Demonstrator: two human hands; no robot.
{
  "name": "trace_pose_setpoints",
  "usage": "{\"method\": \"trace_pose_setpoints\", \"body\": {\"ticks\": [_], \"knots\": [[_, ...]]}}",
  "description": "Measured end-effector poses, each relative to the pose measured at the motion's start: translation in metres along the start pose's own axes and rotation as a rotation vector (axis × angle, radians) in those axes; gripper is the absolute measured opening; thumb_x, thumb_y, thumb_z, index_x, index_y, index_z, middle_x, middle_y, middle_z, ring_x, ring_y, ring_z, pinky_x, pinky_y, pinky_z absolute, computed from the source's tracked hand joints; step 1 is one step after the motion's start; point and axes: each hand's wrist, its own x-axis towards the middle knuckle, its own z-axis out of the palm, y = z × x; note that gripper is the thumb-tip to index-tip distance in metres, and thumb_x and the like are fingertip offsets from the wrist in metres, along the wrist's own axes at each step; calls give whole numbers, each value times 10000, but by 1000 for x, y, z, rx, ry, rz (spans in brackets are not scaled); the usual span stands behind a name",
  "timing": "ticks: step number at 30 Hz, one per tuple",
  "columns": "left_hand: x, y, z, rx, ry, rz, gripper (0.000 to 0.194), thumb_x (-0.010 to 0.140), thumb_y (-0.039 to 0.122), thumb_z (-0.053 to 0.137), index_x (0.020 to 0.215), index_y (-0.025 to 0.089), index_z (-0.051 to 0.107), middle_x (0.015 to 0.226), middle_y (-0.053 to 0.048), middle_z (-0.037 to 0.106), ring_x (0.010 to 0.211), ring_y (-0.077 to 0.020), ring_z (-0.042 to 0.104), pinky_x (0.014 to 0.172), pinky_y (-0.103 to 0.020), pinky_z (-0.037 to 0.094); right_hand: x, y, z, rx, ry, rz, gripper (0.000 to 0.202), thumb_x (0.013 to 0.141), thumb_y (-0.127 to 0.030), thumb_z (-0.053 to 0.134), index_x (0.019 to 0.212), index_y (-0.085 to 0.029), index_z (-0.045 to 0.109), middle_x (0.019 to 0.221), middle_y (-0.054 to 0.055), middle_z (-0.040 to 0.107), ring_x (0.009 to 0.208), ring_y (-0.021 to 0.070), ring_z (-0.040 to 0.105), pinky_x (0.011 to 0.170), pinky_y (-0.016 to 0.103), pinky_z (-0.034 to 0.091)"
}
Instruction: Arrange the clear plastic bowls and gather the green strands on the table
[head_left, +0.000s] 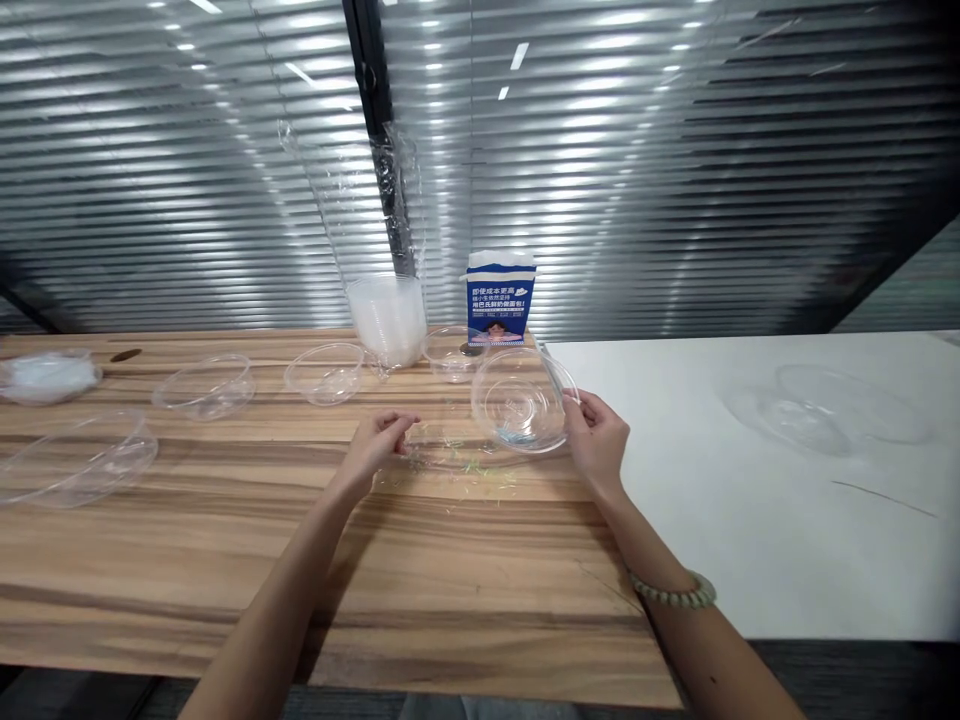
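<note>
My right hand pinches the rim of a clear plastic bowl, tilted above the wooden table with its inside facing me; some bluish bits show low in it. To its left, my left hand is closed, thumb against fingers, low over the table; whatever it holds, if anything, is too small to make out. Between the hands, small green and yellow shreds lie scattered near a faint transparent edge whose kind I cannot tell. Just behind the held bowl stands another clear bowl.
Several clear bowls, one here, stand on the wooden table. At the back are a stack of bowls in a plastic bag and a blue box. Clear plastic pieces lie on the white table at right.
</note>
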Motion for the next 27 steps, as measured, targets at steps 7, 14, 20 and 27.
{"method": "trace_pose_setpoints", "body": {"ticks": [7,14,20,27], "knots": [[6,-16,-5,677,134,301,313,818,360,417,847,175,668,715,-50,657,657,-182,575,608,-259,381,0,-1,0,16,-5,-4,387,778,-422,540,946,-108,692,528,-27,486,482,104,398,482,239,338],[18,-34,-14,681,212,493,270,808,323,425,762,170,642,828,-94,663,863,-244,569,806,-359,425,-3,-3,2,23,-69,-48,396,789,-443,530,918,-111,703,521,-37,438,479,91,355,471,232,319],[21,-40,-15,533,138,403,232,791,350,511,792,179,668,838,-91,670,825,-238,588,770,-347,438,-3,-4,1,-2,-29,-85,383,772,-428,547,916,-112,710,522,-35,452,486,94,369,494,238,340],[11,-31,7,422,-27,520,135,799,206,554,782,182,686,820,-66,670,798,-186,588,745,-290,441,1,-1,-3,63,77,46,405,755,-425,560,967,-107,696,536,-22,497,467,104,401,463,246,332]]}}
